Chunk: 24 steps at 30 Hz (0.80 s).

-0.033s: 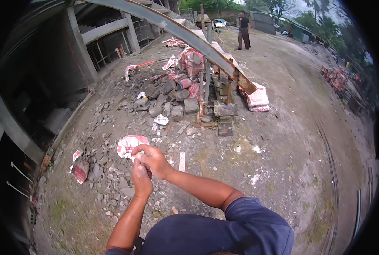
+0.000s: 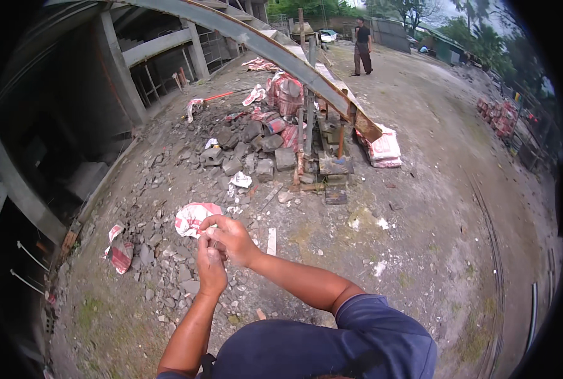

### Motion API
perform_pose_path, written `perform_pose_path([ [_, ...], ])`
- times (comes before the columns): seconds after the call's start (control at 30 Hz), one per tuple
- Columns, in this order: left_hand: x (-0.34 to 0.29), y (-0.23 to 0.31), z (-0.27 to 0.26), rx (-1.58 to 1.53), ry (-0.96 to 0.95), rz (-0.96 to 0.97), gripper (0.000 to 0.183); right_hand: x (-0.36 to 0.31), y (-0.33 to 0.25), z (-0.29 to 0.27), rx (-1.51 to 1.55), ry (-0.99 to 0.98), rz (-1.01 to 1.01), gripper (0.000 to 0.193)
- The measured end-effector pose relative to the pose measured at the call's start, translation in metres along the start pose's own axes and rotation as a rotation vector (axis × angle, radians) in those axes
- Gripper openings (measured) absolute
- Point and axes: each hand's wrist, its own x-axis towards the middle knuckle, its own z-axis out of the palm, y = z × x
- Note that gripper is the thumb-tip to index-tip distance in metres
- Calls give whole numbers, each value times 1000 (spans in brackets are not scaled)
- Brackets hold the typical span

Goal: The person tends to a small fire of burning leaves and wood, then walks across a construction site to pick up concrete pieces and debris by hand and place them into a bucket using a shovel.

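My left hand [image 2: 212, 271] is raised in front of me with its thumb and fingers closed. Touching it from the right, my right hand [image 2: 234, 242] has its thumb and index finger bent together over the left fingertips. Whatever may be pinched between them is too small to make out. Just beyond both hands, a crumpled white and red sack [image 2: 193, 218] lies on the rubble-strewn ground, partly covered by the right fingers in this view. A narrow white strip [image 2: 271, 241] rests right of my right hand.
Broken concrete blocks [image 2: 233, 166] and rubble are heaped ahead. A rusty steel beam [image 2: 275, 54] slants above them, ending near stacked sacks [image 2: 384, 148]. A torn sack piece [image 2: 120, 256] lies at left. An unfinished concrete building [image 2: 120, 69] borders the left; a person [image 2: 362, 47] stands far off.
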Motion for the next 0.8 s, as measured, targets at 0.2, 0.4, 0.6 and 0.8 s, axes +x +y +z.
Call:
perform_pose_path([
  [0.2,2,-34,-19,-145,-150,-212,79,16,33,-8,-356,11,-29,26],
  [0.4,7,-14,-4,-237,-80,-335,62,19,52,-22,79,-104,8,75],
  [0.6,20,-11,-7,-286,127,-362,49,18,34,-17,142,-238,-50,98],
  [0.8,35,-21,-24,-392,279,-267,25,21,37,-13,-140,-93,-297,87],
])
